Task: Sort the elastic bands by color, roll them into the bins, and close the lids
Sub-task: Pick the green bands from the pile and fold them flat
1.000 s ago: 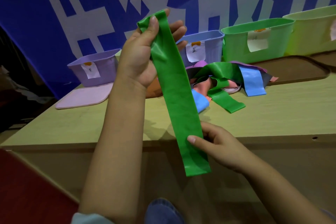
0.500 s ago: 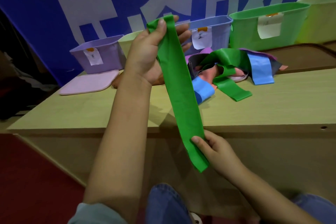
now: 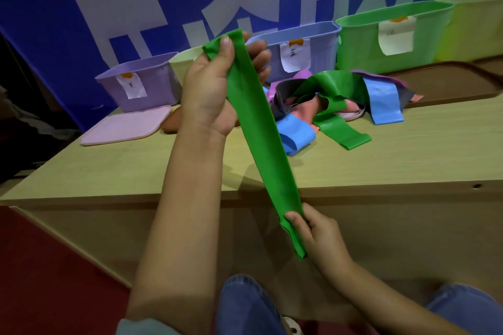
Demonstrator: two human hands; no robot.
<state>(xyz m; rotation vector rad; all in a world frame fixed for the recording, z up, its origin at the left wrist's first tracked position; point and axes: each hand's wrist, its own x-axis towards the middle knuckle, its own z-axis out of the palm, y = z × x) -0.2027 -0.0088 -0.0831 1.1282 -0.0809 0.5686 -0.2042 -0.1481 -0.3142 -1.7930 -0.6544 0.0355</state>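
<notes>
Pinching the flat green elastic band (image 3: 261, 130) taut between the left hand (image 3: 209, 84) at its top end and the right hand (image 3: 318, 234) at its bottom, both grips risk the slick strip snapping free before rolling starts.

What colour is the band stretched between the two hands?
Green band; the head view shows it clearly.

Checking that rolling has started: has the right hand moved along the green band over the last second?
Yes. The right hand has slid down the green band toward its lower end; against the table edge it now sits lower.
</notes>
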